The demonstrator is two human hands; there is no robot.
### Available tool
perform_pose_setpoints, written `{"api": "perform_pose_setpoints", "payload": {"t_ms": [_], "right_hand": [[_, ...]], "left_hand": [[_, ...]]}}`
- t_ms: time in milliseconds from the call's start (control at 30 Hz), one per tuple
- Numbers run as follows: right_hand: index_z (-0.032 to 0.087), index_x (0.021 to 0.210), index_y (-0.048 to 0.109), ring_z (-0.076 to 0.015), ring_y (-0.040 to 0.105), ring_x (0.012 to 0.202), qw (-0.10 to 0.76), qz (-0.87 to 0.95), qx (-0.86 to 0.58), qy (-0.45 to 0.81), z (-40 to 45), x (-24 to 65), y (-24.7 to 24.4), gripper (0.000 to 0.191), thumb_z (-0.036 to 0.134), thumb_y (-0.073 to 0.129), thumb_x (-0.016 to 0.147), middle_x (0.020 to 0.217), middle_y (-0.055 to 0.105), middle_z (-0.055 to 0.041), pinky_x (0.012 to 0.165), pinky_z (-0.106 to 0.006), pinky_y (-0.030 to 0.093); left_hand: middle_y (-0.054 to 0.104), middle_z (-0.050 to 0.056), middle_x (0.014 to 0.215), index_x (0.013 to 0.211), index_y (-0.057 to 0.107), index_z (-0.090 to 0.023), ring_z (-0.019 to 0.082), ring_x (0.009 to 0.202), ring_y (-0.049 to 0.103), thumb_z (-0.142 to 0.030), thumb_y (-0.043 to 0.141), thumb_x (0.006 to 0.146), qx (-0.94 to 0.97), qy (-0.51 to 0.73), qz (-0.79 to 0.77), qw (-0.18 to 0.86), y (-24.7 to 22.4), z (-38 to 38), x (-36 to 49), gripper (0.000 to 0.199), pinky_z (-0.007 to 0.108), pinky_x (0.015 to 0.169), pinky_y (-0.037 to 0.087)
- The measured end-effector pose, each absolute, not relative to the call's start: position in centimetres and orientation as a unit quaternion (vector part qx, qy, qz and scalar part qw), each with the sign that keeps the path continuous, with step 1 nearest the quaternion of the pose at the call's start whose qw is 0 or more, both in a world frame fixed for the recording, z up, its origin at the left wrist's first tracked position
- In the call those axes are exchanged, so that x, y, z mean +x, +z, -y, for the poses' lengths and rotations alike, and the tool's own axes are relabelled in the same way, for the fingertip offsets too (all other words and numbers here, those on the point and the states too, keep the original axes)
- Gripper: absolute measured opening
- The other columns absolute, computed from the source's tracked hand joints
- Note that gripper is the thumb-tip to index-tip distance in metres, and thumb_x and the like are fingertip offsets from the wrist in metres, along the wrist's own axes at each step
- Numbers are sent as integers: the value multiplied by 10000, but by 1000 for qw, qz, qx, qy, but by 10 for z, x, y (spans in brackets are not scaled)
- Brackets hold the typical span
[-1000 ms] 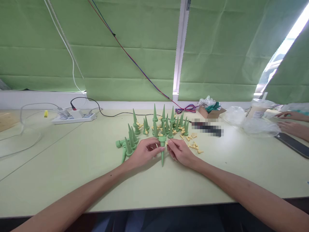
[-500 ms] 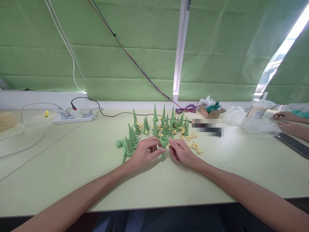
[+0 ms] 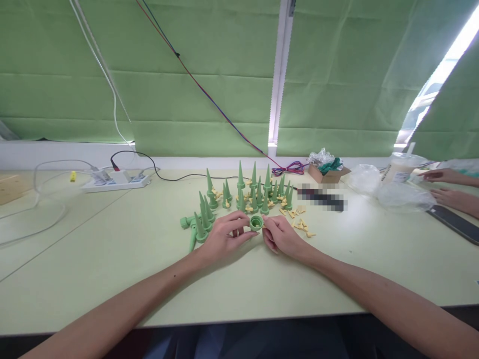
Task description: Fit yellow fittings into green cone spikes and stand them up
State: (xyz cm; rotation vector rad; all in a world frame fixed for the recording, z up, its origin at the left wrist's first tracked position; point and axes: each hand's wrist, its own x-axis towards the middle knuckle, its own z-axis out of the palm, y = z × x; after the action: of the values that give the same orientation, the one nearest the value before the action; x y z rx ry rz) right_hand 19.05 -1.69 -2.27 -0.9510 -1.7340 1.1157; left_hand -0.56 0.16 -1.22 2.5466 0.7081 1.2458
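While both hands meet near the middle of the worktop, a green plastic spike sits between them, held just above the surface. The left hand grips it from the left side, fingers on the far side of its collar and thumb on the near side. The right hand is closed in a pinch at the collar's right side, on a yellow plastic valve that the fingertips mostly cover; whether the valve is seated in the collar cannot be made out. The spike's round, threaded mouth faces the wearer, so its long axis appears to run away from the body, the tapered point hidden behind the collar; the valve lies across that axis, coming in from the right. Both hands are equally close to the collar. Beyond them stands a cluster of upright spikes, many with yellow fittings at their bases. Loose yellow valves lie beyond the right wrist, and two toppled spikes rest left of the left hand.
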Motion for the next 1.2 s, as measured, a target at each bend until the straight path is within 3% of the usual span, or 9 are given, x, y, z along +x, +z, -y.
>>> {"api": "perform_pose_setpoints", "payload": {"t_ms": [200, 400, 533, 667, 833, 1033, 1200], "right_hand": [[212, 477, 338, -79, 366, 327, 411, 697, -385, 443, 17, 192, -22, 563, 374, 318, 1016, 340, 417, 45, 446, -221, 355], [208, 462, 375, -79, 374, 336, 413, 704, -392, 425, 16, 190, -22, 590, 395, 327, 1019, 347, 421, 38, 468, -229, 373], [200, 499, 411, -80, 398, 365, 441, 703, -385, 404, 16, 189, -24, 576, 449, 353, 1015, 401, 439, 35, 470, -230, 376], [198, 566, 445, -82, 399, 376, 456, 698, -381, 400, 17, 189, -26, 554, 522, 351, 1006, 460, 447, 36, 438, -235, 347], [204, 637, 454, -89, 400, 408, 447, 713, -394, 370, 19, 190, -22, 522, 564, 338, 997, 501, 460, 37, 456, -241, 344], [202, 675, 461, -88, 406, 439, 442, 728, -395, 346, 18, 192, -19, 478, 517, 338, 1013, 540, 476, 37, 489, -238, 348], [207, 679, 444, -97, 415, 458, 428, 740, -392, 339, 16, 192, -20, 459, 500, 344, 1017, 524, 475, 41, 515, -240, 350]], "left_hand": [[607, 36, 888, 774, 606, -160, 59, 547, 442, -238, 656, 882, 867, 425, -239, 103, -13, -1, -6, 142, 219, 548, 408], [554, 7, 780, 729, 560, -163, 76, 564, 458, -242, 653, 873, 866, 410, -267, 107, -12, -1, -4, 189, 217, 538, 402], [583, -4, 782, 856, 612, -171, 65, 526, 454, -180, 647, 838, 857, 411, -292, 107, -11, -1, -4, 40, 213, 533, 414], [610, -8, 765, 907, 598, -179, 85, 558, 495, -109, 589, 789, 840, 402, -341, 127, -9, 1, -4, 137, 205, 527, 424], [595, -10, 698, 841, 585, -171, 96, 546, 509, -176, 532, 842, 815, 376, -377, 228, -6, 2, -3, 53, 203, 492, 400], [541, -16, 502, 743, 543, -160, 95, 419, 452, -465, 422, 971, 738, 313, -385, 457, -3, 2, -1, 400, 223, 442, 357], [594, 12, 520, 729, 502, -164, 100, 386, 484, -570, 439, 947, 680, 310, -357, 561, 0, 3, 0, 466, 224, 407, 356]]}}
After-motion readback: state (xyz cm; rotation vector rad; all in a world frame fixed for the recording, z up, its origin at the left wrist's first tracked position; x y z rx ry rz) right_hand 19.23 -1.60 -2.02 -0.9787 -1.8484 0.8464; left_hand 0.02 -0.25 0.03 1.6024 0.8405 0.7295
